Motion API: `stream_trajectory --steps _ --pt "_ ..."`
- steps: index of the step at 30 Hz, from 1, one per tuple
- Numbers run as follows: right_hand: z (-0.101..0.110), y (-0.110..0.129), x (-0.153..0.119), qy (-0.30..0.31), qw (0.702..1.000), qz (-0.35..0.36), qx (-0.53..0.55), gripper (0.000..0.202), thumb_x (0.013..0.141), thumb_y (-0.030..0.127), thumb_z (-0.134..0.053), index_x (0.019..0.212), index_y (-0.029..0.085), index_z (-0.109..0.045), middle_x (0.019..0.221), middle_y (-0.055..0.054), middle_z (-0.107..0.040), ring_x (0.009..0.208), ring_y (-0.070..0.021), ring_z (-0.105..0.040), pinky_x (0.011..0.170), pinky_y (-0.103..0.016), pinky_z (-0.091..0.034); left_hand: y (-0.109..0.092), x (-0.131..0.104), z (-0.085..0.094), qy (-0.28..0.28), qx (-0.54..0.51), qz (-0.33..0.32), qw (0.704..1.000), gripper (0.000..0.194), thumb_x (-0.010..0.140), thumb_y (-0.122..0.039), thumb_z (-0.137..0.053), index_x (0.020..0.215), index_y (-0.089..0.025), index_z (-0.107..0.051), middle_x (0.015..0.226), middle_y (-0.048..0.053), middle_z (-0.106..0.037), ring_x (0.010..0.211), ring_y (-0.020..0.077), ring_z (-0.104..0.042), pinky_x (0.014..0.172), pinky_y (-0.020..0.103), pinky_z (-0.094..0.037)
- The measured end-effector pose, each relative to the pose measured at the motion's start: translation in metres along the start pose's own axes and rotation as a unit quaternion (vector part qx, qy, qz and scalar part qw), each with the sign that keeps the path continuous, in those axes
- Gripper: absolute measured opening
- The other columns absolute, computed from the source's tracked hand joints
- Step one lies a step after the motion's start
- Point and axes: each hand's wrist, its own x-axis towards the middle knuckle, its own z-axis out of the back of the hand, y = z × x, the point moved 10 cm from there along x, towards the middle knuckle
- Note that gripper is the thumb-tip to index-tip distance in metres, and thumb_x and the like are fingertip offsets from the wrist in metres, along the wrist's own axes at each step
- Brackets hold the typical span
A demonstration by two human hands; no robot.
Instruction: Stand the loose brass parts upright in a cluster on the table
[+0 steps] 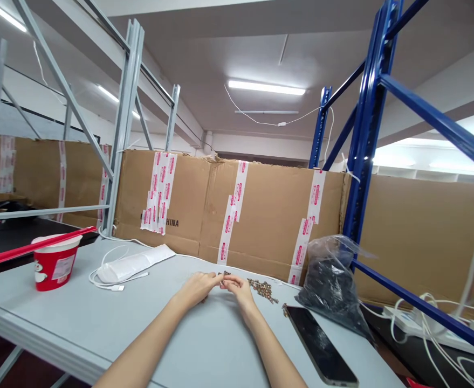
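Heap of small pieces: while I watch through the head camera, the brownish, metallic-looking bits lie loose on the bench, beyond the phone and to its left.
Stray pieces: a small cluster sits right by the phone's far left corner; something similar shows under the near side of the left hand, well left of the phone.
Done so far: I judge the handling to be under way, but I cannot count finished pieces or say whether the strays are dealt with.
Left over: most of the bits I can see are in the heap, so I take that as the larger share.
Left hand: back uppermost, left of the phone, its forearm slanting in from the near side.
Right hand: between the left hand and the phone, turned inward, wrist low over the bench.
Fingers: both sets curl together, tips nearly meeting; I cannot tell whether they pinch a piece.
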Motion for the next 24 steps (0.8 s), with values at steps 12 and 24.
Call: stream_trajectory --steps 12,24 --pt "-0.009 0.001 -0.007 0.009 0.999 0.011 0.028 0.037 0.041 0.04 -0.079 0.066 0.016 -0.066 0.066 -0.006 -0.067 0.063 -0.0211 -0.064 0.074 -0.036 -0.047 -0.004 -0.003 0.004 0.006 -0.009 0.006 1.0 0.032 0.081 -0.007 -0.039 0.108 -0.023 -0.045 0.087 0.001 -0.058 0.07 0.0122 -0.058 0.068 0.022 -0.041" --pt "-0.007 0.005 -0.003 0.03 0.999 0.015 0.006 0.033 0.046 0.041 -0.077 0.068 0.017 -0.07 0.064 -0.005 -0.067 0.066 -0.0203 -0.062 0.076 -0.035 -0.045 -0.01 0.002 0.001 -0.006 0.033 -0.016 0.999 0.029 0.085 -0.008 -0.029 0.107 -0.019 -0.044 0.092 0.005 -0.059 0.078 0.0162 -0.059 0.07 0.026 -0.042"
